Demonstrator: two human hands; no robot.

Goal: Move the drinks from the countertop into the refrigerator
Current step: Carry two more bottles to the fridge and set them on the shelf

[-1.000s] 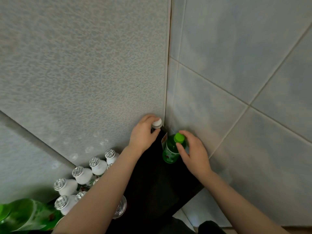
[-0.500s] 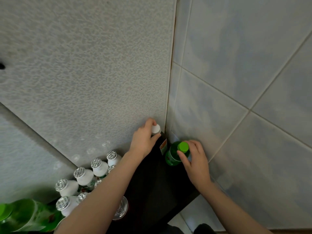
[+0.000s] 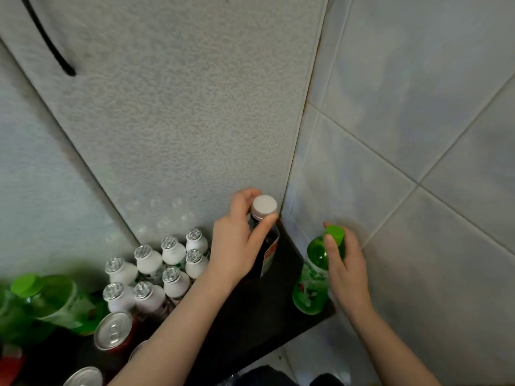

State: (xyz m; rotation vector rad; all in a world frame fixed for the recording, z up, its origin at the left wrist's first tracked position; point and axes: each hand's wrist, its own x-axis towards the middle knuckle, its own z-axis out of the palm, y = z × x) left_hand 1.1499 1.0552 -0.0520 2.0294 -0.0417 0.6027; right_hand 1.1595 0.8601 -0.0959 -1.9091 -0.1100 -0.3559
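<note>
Left grip [image 3: 237,246]: thumb and fingers curled round the neck of the dark plastic bottle with a white screw cap [image 3: 264,206], pinching just under the cap. Cap sticks out above the grip; body and label hang below it, near-upright, in the back corner of the black bench [image 3: 250,316].

Right grip [image 3: 345,268]: wrapped round the upper part of the clear green plastic bottle with a green cap [image 3: 312,277]. Thumb lies across the shoulder just below the cap, fingers behind the bottle. Bottle is tilted, cap at the fingertips, base down toward the wrist at the bench's right edge. Can't tell if the base touches the bench.

The two held bottles are apart, bare bench between them.

Left of the left grip, beside its forearm: cluster of small white bottles with foil lids [image 3: 167,263], upright on the bench. Further left and nearer the camera: silver-topped red cans [image 3: 113,330] and a large green bottle [image 3: 41,299], blurred.

Behind the left grip: grey textured panel [image 3: 195,107]. Behind the right grip: pale tiled wall [image 3: 418,135].
</note>
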